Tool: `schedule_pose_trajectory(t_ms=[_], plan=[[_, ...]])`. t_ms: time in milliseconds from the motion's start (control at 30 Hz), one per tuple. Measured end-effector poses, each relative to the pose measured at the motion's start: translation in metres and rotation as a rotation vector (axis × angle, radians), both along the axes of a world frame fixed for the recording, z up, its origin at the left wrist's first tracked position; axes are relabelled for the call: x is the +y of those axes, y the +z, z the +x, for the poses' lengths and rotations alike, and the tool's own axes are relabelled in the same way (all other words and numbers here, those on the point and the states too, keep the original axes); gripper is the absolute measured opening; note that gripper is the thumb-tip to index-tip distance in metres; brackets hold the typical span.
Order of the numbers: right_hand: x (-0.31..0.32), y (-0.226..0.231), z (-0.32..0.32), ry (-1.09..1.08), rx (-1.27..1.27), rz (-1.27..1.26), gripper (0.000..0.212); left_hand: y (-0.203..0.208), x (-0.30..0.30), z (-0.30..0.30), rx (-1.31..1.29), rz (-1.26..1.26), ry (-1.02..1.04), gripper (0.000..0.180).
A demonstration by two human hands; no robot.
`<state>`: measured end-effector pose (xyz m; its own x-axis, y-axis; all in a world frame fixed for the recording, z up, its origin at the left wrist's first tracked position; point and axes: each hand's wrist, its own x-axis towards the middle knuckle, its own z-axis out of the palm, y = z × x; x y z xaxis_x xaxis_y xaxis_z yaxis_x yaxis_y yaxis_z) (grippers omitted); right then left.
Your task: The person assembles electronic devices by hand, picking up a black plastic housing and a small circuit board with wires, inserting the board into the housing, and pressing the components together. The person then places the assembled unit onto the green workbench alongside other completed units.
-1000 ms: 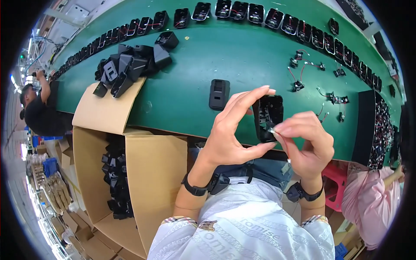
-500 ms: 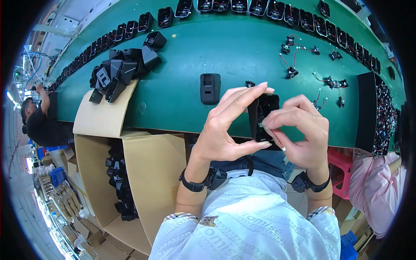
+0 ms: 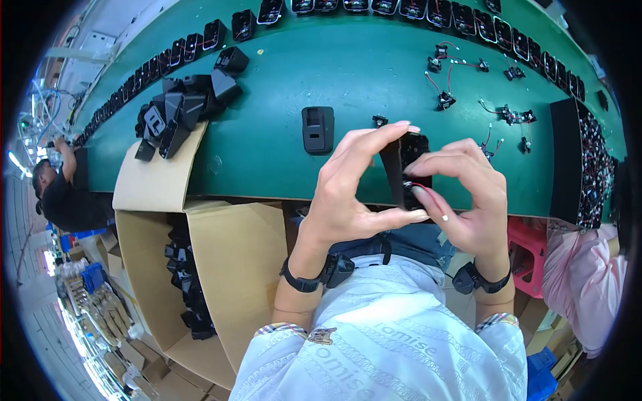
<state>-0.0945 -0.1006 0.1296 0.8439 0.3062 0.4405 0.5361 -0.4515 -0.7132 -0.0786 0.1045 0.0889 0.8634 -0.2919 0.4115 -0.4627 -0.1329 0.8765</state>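
My left hand (image 3: pixel 351 184) grips a black plastic housing (image 3: pixel 394 167) by its two ends, thumb at the near end and fingers at the far end. The housing's open side faces right. Inside it are the fingers of my right hand (image 3: pixel 468 190), closed on a small part with red and black wires (image 3: pixel 429 190); a white connector (image 3: pixel 445 218) hangs at the wire's end. My fingers hide most of that part. On the table beyond my left hand lie a black cover with a rectangular opening (image 3: pixel 317 130) and a small black wired module (image 3: pixel 380 121).
Several wired modules (image 3: pixel 447 100) lie at the right, beside a black bin (image 3: pixel 565 167) full of them. Housings (image 3: pixel 242 25) line the green table's far side. More are heaped at left (image 3: pixel 190 107), above an open cardboard box (image 3: pixel 234 281). A person (image 3: pixel 67 187) works far left.
My right hand's fingers have pushed a little deeper into the housing, and the wire now curves over my thumb. The view has shifted slightly.
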Motion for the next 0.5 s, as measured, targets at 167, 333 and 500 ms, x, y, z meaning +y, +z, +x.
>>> schedule_pose_trajectory(t_ms=[167,333,500], plan=[[-0.013,-0.016,-0.01,0.005,0.114,0.015,0.023,0.0,-0.011,0.002,-0.215,0.101,0.018,0.087],[-0.023,-0.029,-0.011,0.123,0.255,0.25,0.027,0.001,-0.016,0.001,-0.25,0.116,-0.004,0.085],[-0.027,-0.037,-0.022,0.168,0.485,0.533,0.045,0.004,-0.021,-0.002,-0.262,0.026,0.073,0.078]])
